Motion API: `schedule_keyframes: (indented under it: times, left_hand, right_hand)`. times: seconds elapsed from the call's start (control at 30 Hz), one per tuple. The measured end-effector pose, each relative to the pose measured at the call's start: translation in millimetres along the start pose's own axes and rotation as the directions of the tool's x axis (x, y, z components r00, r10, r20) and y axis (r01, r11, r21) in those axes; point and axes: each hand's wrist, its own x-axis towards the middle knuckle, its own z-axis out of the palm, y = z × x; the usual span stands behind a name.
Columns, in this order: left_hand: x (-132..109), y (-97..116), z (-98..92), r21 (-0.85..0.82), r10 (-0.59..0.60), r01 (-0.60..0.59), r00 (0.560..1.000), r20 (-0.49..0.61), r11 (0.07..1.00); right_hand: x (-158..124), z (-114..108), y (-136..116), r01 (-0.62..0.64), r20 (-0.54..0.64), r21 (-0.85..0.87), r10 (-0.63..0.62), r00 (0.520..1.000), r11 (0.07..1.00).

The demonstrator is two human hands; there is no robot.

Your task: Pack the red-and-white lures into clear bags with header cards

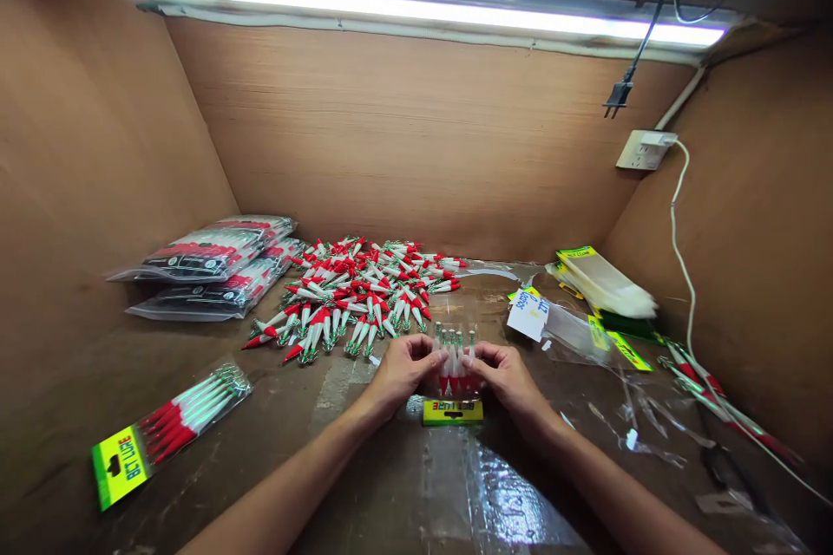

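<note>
Both my hands pinch a clear plastic packet [459, 383] with a yellow-green printed header card, upside down to me, at centre bench. Left hand [404, 367] has its left edge, right hand [506, 373] its right; thumbs and fingertips closed on the film, no visible gap. Slim red-and-white lures with green-tinged hook ends lie side by side in it, red ends toward the card; two-sided grip probably steadies the row. Loose pile of red-and-white lures [357, 290] sits just beyond, likely for easy reach. Filled five-or-so-lure pack [188, 416] lies apart at left, near stacked clear bags of lures [212, 264]. Flat clear sleeves with yellow headers [605, 282] at right.

Surface: dark brown, scuffed tabletop [279, 477], plastic scraps, glare. Room: brown panelled booth, bright white tube light [416, 7], white wall outlet [638, 152], dangling black plug [618, 95].
</note>
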Motion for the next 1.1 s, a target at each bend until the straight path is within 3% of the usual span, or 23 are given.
schedule_keyframes:
  times: [0.27, 0.43, 0.63, 1.1]
  left_hand:
    - [0.7, -2.6, -2.0, 0.012, 0.010, -0.010, 1.000, -0.030, 1.000]
    - [0.6, -2.4, -1.6, 0.001, -0.020, 0.020, 0.999, 0.030, 1.000]
    - [-1.4, -0.4, 1.0, 0.015, -0.023, 0.022, 0.997, 0.071, 1.000]
    - [-4.2, -8.1, 7.0, 0.006, -0.100, 0.100, 0.991, 0.093, 0.995]
  right_hand:
    - [1.1, 0.6, 2.0, -0.003, -0.018, 0.007, 0.003, 1.000, 1.000]
    - [1.7, 0.7, 0.2, 0.023, -0.057, -0.014, -0.024, 0.998, 1.000]
    - [0.4, 3.9, -0.8, 0.065, 0.077, 0.052, -0.069, 0.995, 0.997]
    - [-7.8, 12.6, 1.6, -0.057, -0.066, 0.079, 0.062, 0.996, 0.995]
